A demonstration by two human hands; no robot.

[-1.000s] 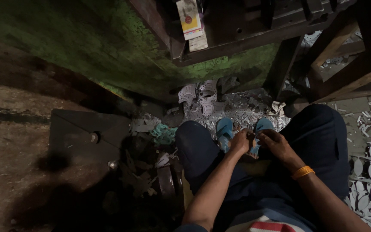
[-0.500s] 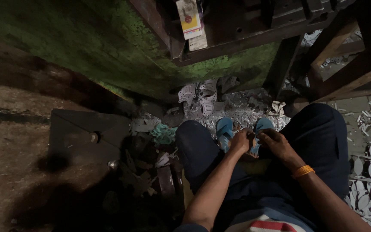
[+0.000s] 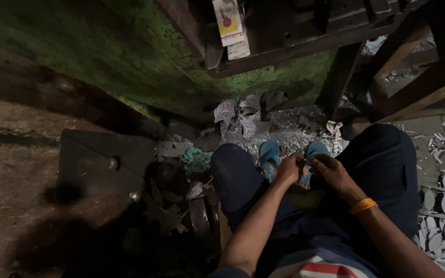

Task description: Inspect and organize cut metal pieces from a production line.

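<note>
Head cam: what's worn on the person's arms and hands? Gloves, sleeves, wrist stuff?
No gloves: left hand and right hand are bare. Both forearms are uncovered, with no sleeve reaching them. The right wrist carries an orange band. No watch or rings can be made out in the dim light.

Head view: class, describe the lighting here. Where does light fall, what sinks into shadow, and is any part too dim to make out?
Head view: dim overall; light catches the green wall and paper scraps; deep shadow swallows the lower left floor; left hand and right hand meet between the knees, whatever they hold too dark to identify.
</note>
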